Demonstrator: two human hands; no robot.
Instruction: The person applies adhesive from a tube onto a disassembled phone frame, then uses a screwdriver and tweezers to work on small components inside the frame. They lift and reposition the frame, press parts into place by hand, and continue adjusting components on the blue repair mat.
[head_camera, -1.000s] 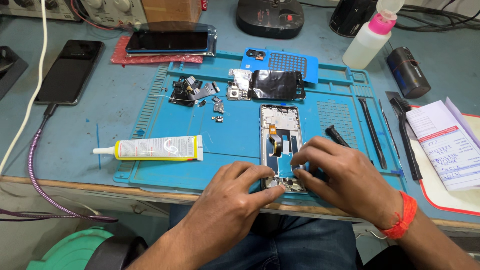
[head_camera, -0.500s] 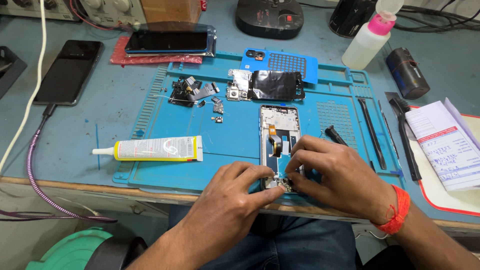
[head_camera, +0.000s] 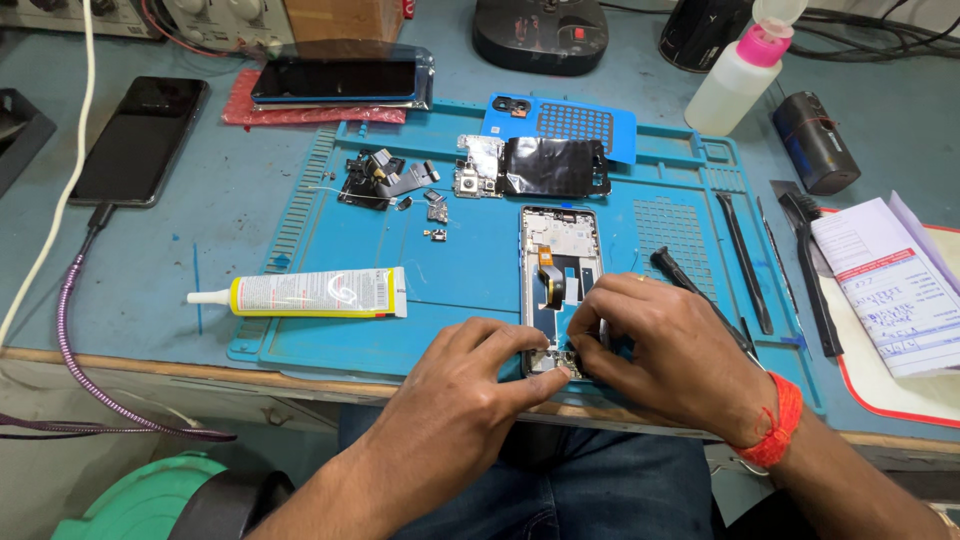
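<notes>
Your left hand (head_camera: 470, 385) and right hand (head_camera: 665, 350) both have their grip pinched on the bottom end of the opened phone frame (head_camera: 558, 285) on the blue mat (head_camera: 330, 345). Board (head_camera: 535, 165) and small parts (head_camera: 385, 180) lie out beyond; reassembly not yet done.

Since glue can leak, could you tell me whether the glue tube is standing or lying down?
Lying down: the glue tube rests flat on the blue mat, nozzle pointing left.

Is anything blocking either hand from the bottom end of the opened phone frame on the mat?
Nothing visible: left hand and right hand both already touch the lower end of the opened silver phone frame on the blue work mat.
</notes>
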